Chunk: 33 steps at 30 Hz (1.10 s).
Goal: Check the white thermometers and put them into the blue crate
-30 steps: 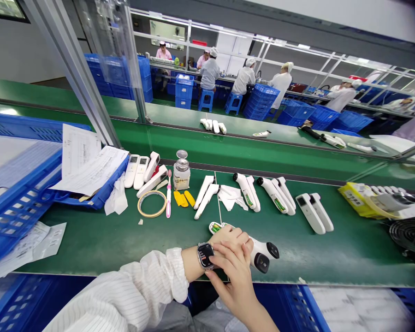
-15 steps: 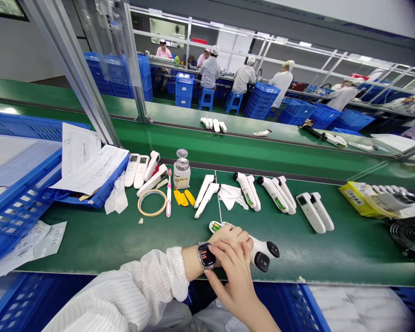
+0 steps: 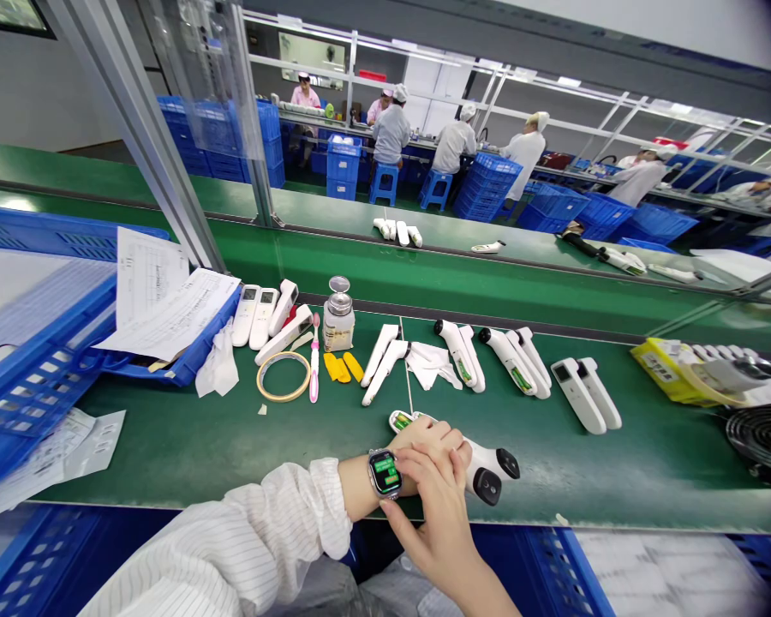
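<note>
My left hand [image 3: 422, 435] lies palm down over two white thermometers [image 3: 481, 463] with black heads, near the table's front edge. Its fingers are partly covered, so its grip cannot be made out. On that wrist is a smartwatch [image 3: 385, 473] with a lit screen showing green blocks. My right hand [image 3: 433, 497] rests across the back of the left one, fingers spread, with fingertips beside the watch and the thumb at its lower edge. An open battery bay shows just behind my left hand. Beyond lie more white thermometers [image 3: 459, 356] and a white cloth [image 3: 432, 364].
A pump bottle [image 3: 339, 321], tape roll [image 3: 283, 377], pink toothbrush [image 3: 314, 360] and yellow pieces [image 3: 337, 368] stand or lie left of centre. Blue crate [image 3: 186, 368] with papers is at left; yellow box [image 3: 665, 373] and black fan [image 3: 762, 437] at right. People work in the background.
The watch screen has changed from small orange marks to green blocks. Both hands have stayed almost in place.
</note>
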Available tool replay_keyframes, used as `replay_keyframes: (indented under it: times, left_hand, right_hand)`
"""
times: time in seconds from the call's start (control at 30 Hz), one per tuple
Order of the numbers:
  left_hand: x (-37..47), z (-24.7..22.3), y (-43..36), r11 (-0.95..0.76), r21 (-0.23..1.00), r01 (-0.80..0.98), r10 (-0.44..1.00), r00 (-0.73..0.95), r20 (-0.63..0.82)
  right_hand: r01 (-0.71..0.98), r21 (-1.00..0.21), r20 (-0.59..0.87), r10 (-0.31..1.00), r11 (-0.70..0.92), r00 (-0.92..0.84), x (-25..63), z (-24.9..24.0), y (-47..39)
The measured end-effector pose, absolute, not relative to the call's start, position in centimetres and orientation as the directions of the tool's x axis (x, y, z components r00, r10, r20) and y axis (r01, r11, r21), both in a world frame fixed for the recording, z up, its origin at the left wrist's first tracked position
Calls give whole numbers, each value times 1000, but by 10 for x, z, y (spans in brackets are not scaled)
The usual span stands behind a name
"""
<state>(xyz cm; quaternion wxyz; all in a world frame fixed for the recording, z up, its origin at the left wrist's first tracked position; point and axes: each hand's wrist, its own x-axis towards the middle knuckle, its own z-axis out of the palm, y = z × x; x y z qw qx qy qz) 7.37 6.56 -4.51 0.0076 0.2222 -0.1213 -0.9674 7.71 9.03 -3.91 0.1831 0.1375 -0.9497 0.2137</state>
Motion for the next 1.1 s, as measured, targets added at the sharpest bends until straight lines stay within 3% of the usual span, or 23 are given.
replay_keyframes:
  times: [0.2, 0.37, 0.57, 0.77, 0.93, 1.1]
  left_hand:
    - [71, -38, 68, -972, 233, 17, -126, -879, -460]
    - [70, -31, 67, -980, 189, -54, -38, -894, -447]
    - [70, -38, 70, -994, 61, -92, 54, -892, -449]
    - [74, -58, 70, -1000, -25, -10, 21, -880, -475]
    - [76, -69, 71, -999, 40, -20, -5, -842, -539]
    - [76, -71, 68, -995, 71, -70, 27, -875, -483]
  right_hand:
    - [-332, -322, 376, -202, 887, -904, 76, -37, 89]
    - [-318, -289, 362, -205, 903, -909, 76, -38, 90]
    - [-320, -298, 380, -195, 900, -904, 75, -41, 90]
    - [-338, -294, 407, -203, 894, -891, 76, -40, 90]
    - [-348, -286, 413, -213, 893, -885, 77, -40, 90]
    - [-362, -279, 433, -220, 890, -874, 78, -39, 88]
